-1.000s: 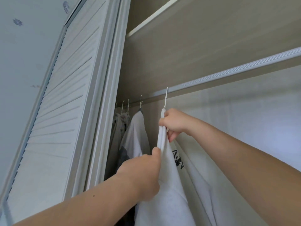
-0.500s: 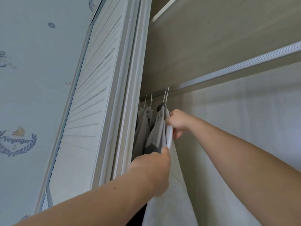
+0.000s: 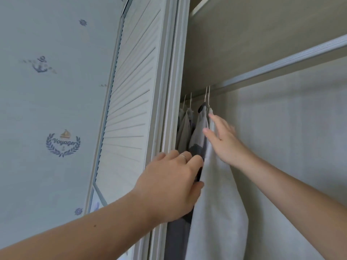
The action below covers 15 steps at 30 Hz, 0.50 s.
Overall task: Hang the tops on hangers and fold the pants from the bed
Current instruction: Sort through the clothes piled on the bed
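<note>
letting go; right hand [image 3: 223, 141] now flat-fingered on white top [image 3: 216, 212]; left hand [image 3: 169, 182] loosened beside it

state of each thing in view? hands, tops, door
white top, hanging on its hanger from the rail
other tops, hanging, bunched left of it
right hand, open, flat against the white top
left hand, fingers curled at the white top's edge, grip unclear
wardrobe door, open
</note>
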Each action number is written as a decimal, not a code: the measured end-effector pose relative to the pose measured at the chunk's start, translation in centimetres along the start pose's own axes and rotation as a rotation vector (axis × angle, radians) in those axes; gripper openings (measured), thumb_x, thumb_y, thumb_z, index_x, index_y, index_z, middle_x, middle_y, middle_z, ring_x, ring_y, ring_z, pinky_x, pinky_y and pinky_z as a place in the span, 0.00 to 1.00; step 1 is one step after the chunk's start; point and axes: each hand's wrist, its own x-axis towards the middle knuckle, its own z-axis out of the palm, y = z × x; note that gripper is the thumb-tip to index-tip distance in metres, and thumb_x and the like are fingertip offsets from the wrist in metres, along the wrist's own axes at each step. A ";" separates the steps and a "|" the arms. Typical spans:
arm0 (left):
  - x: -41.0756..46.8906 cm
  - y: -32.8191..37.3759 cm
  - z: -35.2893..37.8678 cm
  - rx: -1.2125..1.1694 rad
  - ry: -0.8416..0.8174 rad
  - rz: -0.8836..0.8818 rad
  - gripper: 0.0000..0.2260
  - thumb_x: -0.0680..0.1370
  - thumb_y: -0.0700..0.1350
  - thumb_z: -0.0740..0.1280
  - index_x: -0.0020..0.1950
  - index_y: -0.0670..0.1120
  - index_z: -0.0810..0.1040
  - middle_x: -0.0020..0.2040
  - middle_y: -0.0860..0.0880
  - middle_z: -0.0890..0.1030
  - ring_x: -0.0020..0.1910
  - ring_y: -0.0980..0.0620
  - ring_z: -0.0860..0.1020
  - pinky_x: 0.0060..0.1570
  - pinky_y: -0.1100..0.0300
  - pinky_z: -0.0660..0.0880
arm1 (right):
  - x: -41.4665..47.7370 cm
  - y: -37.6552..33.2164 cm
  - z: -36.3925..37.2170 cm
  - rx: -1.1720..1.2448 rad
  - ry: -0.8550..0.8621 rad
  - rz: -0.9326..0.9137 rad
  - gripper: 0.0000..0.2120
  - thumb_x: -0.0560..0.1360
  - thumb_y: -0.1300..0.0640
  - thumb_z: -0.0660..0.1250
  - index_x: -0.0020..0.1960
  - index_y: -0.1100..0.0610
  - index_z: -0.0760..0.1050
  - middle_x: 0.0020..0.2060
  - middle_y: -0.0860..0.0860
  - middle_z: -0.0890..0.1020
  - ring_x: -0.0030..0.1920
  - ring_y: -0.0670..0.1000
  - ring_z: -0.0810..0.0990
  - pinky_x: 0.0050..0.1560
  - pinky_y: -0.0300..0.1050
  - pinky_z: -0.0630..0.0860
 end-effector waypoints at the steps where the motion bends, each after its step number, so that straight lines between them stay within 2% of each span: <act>1: -1.9 -0.4 -0.8 0.031 -0.004 -0.025 0.18 0.80 0.61 0.52 0.64 0.54 0.70 0.55 0.55 0.77 0.54 0.50 0.75 0.54 0.52 0.73 | -1.3 -1.2 0.3 -0.022 -0.006 -0.029 0.29 0.83 0.39 0.52 0.81 0.44 0.50 0.81 0.45 0.52 0.80 0.50 0.48 0.78 0.55 0.49; 4: -7.9 -2.1 -3.2 0.075 -0.023 -0.107 0.21 0.79 0.62 0.53 0.65 0.53 0.74 0.63 0.54 0.78 0.64 0.47 0.75 0.58 0.49 0.74 | -5.8 -5.8 1.5 -0.099 -0.083 -0.120 0.34 0.76 0.29 0.42 0.79 0.36 0.41 0.80 0.38 0.44 0.79 0.45 0.40 0.77 0.56 0.41; 7: -14.5 -3.8 -6.3 0.097 -0.123 -0.242 0.24 0.80 0.63 0.53 0.70 0.53 0.73 0.70 0.51 0.75 0.72 0.43 0.70 0.65 0.43 0.71 | -10.4 -11.1 3.7 -0.058 -0.178 -0.203 0.34 0.73 0.26 0.38 0.77 0.33 0.35 0.79 0.36 0.38 0.78 0.42 0.34 0.76 0.56 0.35; 11: -24.5 -5.2 -11.0 0.098 -0.278 -0.437 0.32 0.79 0.68 0.43 0.81 0.59 0.56 0.81 0.54 0.57 0.81 0.47 0.49 0.77 0.47 0.50 | -16.5 -19.3 6.9 -0.023 -0.317 -0.291 0.37 0.73 0.26 0.38 0.78 0.35 0.34 0.79 0.38 0.34 0.77 0.43 0.30 0.78 0.58 0.34; 13: -29.7 -5.5 -13.8 0.124 -0.321 -0.521 0.33 0.77 0.70 0.40 0.81 0.61 0.47 0.82 0.55 0.49 0.81 0.49 0.41 0.77 0.49 0.41 | -19.8 -23.6 8.4 0.029 -0.392 -0.337 0.38 0.72 0.26 0.36 0.78 0.36 0.34 0.78 0.38 0.34 0.75 0.41 0.27 0.77 0.57 0.33; 15: -34.9 -5.5 -16.9 0.154 -0.361 -0.604 0.33 0.76 0.71 0.38 0.81 0.62 0.42 0.82 0.56 0.44 0.80 0.50 0.36 0.76 0.49 0.37 | -23.4 -28.2 9.8 0.093 -0.461 -0.376 0.38 0.71 0.25 0.36 0.78 0.36 0.34 0.78 0.37 0.34 0.75 0.41 0.27 0.77 0.56 0.33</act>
